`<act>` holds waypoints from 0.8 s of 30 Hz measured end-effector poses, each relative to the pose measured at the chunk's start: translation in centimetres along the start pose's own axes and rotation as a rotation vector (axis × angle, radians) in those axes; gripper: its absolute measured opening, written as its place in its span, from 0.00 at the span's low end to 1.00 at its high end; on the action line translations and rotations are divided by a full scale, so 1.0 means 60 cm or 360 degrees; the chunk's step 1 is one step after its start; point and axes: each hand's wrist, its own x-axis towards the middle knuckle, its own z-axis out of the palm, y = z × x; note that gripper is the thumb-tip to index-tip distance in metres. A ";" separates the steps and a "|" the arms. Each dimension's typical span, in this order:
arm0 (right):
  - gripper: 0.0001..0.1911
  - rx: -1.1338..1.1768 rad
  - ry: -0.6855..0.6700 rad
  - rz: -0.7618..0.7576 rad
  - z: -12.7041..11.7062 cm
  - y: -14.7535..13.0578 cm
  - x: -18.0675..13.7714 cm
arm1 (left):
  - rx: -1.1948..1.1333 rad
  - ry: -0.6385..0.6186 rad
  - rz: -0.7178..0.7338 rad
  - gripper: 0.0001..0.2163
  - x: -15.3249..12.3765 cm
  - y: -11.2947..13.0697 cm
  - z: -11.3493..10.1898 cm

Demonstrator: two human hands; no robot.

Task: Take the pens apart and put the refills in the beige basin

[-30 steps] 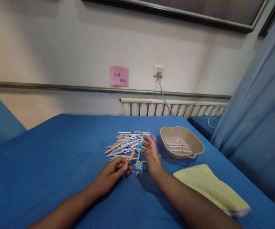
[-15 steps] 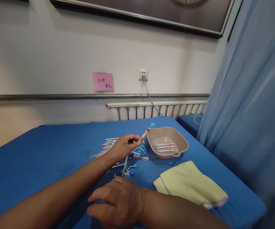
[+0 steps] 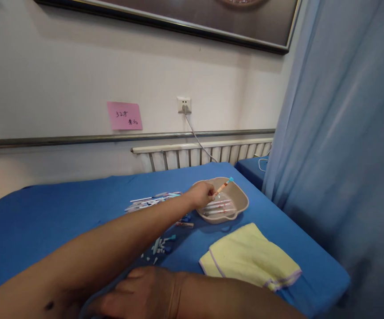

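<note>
Over the beige basin (image 3: 245, 204), my left hand (image 3: 202, 195) pinches a slim, pen-like stick (image 3: 221, 188), orange-toned with dark bands and a bright blue end piece that points up and to the right. The basin holds several pale sticks with red marks (image 3: 218, 206). My right hand (image 3: 135, 290) is low in front of me, blurred, its fingers pointing left and partly cut off at the bottom edge; whether it holds anything does not show. Between the hands lie small white and blue pieces (image 3: 160, 245), and a pile of white sticks (image 3: 145, 202) lies behind my left forearm.
A folded yellow cloth (image 3: 248, 257) lies on the blue-covered bed (image 3: 79, 199), to the right. A blue curtain (image 3: 328, 133) hangs along the right side. A pink note (image 3: 124, 116) and a socket with a plugged cord (image 3: 184, 105) are on the wall.
My left hand has moved right with the pen-like stick, from above the pile to over the basin. My right hand has shifted down and left. The view has turned slightly right.
</note>
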 end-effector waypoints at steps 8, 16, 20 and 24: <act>0.11 0.0080 -0.0030 0.0163 0.007 0.013 0.011 | 0.0350 -0.0319 -0.0019 0.10 0.017 0.013 0.036; 0.14 -0.0017 -0.0089 -0.0039 -0.008 0.026 -0.001 | 0.0593 -0.0516 -0.0057 0.12 0.027 0.023 0.057; 0.14 -0.0040 -0.0020 -0.0046 -0.006 0.026 -0.003 | 0.0648 -0.0563 -0.0053 0.14 0.027 0.026 0.061; 0.14 -0.0048 -0.0009 -0.0031 -0.005 0.025 -0.004 | 0.0688 -0.0590 -0.0070 0.13 0.031 0.026 0.066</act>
